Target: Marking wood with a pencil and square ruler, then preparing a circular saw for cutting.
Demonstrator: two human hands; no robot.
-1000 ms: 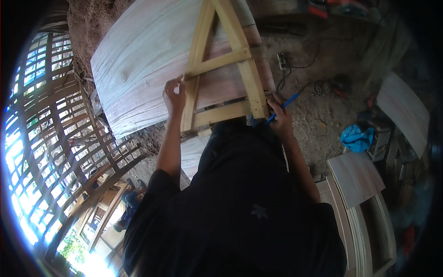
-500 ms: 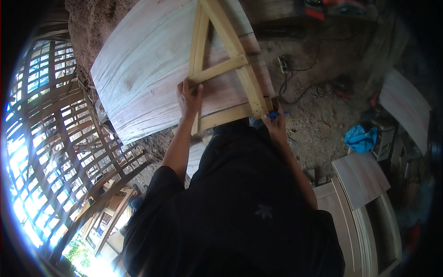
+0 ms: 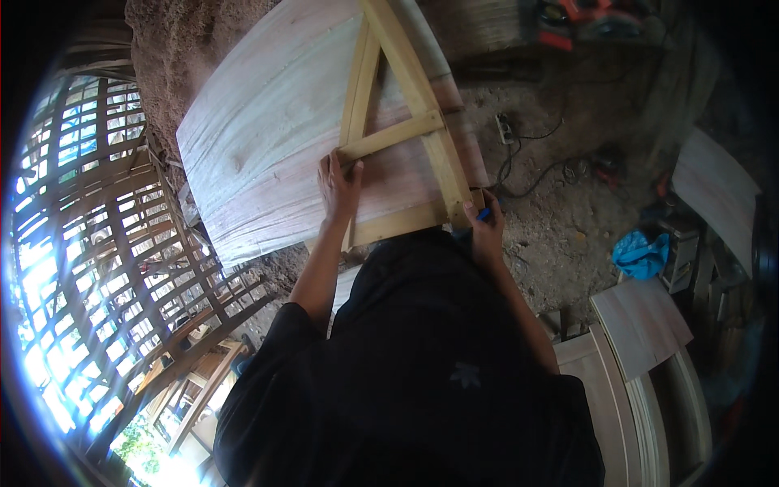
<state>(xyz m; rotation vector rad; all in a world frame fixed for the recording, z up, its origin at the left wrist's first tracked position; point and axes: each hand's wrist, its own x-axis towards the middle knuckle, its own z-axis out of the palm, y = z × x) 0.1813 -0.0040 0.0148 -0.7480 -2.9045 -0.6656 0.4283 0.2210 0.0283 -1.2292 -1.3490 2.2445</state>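
An A-shaped yellowish timber frame lies on a large pale plywood sheet. My left hand rests with fingers apart at the left end of the middle crossbar, touching wood. At the frame's lower right corner my right hand is closed round a blue pen-like stick, its fingers against the timber. The frame's bottom bar runs along the sheet's near edge, just beyond the dark clothing of my lap.
Right: a power strip with cables, red tools, a blue bag, stacked panels and another plywood sheet on dirt. Left: a wooden lattice wall, wooden furniture and part of another person.
My left hand has shifted right and settled on the crossbar. My right hand has moved down, and the blue stick, earlier held out across the frame's corner, now shows only a short piece.
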